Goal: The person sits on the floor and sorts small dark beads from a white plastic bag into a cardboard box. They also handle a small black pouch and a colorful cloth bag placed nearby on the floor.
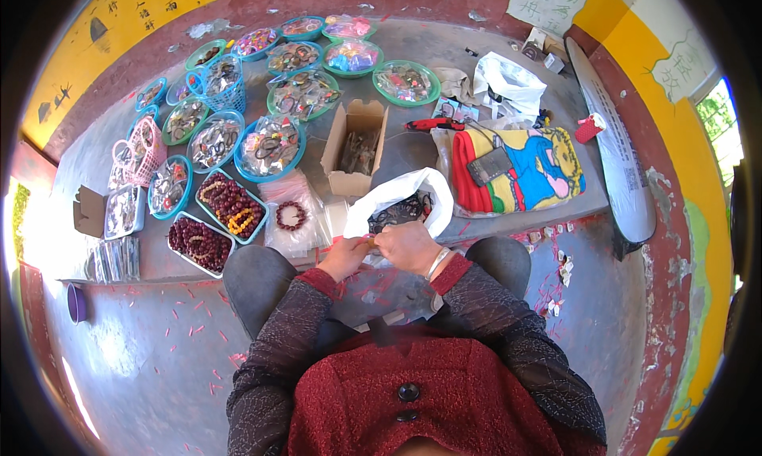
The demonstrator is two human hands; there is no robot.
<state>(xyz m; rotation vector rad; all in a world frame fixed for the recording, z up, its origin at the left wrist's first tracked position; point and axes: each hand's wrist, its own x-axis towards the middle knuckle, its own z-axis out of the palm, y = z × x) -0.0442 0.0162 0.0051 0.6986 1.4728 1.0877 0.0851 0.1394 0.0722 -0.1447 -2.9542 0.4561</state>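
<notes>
My left hand (pixel 343 257) and my right hand (pixel 408 246) meet between my knees, fingers pinched together on a small, thin item that I cannot make out. Just beyond them lies a white plastic bag (pixel 397 196), open, with dark beaded bracelets inside. A clear packet with a dark red bead bracelet (pixel 290 215) lies to the left of the bag. A silver bangle circles my right wrist. My sleeves are dark red and patterned.
An open cardboard box (pixel 355 145) stands behind the bag. Several teal and green baskets (pixel 270 146) of packed trinkets spread left and back, with trays of red beads (pixel 200 243). A colourful folded cloth (pixel 524 170) with a phone lies right. Red scraps litter the floor.
</notes>
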